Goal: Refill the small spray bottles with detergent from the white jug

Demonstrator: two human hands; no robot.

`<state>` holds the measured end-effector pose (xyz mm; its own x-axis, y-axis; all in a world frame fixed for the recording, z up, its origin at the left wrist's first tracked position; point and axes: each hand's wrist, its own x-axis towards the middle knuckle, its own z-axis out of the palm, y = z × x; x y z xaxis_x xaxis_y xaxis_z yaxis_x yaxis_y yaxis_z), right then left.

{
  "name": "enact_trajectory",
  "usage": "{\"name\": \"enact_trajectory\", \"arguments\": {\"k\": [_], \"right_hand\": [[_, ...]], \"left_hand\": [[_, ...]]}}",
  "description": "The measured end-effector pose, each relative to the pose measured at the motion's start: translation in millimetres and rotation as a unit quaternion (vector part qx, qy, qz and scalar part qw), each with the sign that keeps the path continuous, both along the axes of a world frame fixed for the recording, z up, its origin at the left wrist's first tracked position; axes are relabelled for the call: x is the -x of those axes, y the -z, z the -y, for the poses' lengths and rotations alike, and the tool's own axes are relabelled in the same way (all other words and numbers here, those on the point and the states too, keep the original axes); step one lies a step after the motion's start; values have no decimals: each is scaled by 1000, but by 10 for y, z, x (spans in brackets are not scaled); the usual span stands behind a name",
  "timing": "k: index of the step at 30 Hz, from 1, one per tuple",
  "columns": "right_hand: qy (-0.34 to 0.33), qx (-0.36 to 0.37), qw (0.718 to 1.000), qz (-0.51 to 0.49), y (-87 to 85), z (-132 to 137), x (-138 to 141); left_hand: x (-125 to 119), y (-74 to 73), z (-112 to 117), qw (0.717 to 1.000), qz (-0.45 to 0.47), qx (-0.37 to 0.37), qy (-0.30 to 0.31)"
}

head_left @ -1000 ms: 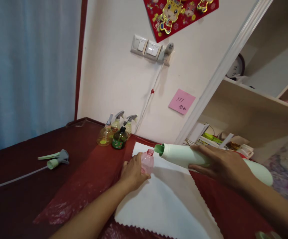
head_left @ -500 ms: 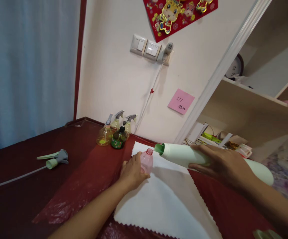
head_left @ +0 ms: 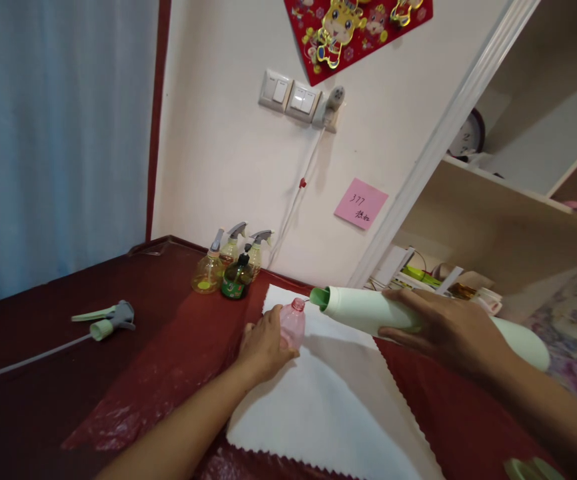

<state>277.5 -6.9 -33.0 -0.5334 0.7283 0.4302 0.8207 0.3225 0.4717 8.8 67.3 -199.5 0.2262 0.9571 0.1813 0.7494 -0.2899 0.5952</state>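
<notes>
Spray bottles [head_left: 209, 275] stand behind white cloth [head_left: 318, 407].

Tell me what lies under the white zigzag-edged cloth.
The white zigzag-edged cloth lies on a dark red table cover, visible at its edges; anything directly beneath stays hidden.

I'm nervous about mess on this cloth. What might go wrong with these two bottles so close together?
The pale green bottle, held sideways in the right hand, has its spout beside the narrow mouth of the pink bottle. Anything poured might miss and wet the white cloth. The pink bottle, steadied only by the left hand, could also tip.
</notes>
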Motion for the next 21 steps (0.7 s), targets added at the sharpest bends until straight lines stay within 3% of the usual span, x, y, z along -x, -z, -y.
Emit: {"name": "enact_trajectory", "arguments": {"k": [21], "right_hand": [[22, -3, 1000, 12, -16, 9, 35]], "left_hand": [[-8, -7, 11, 1000, -3, 8, -4]]}}
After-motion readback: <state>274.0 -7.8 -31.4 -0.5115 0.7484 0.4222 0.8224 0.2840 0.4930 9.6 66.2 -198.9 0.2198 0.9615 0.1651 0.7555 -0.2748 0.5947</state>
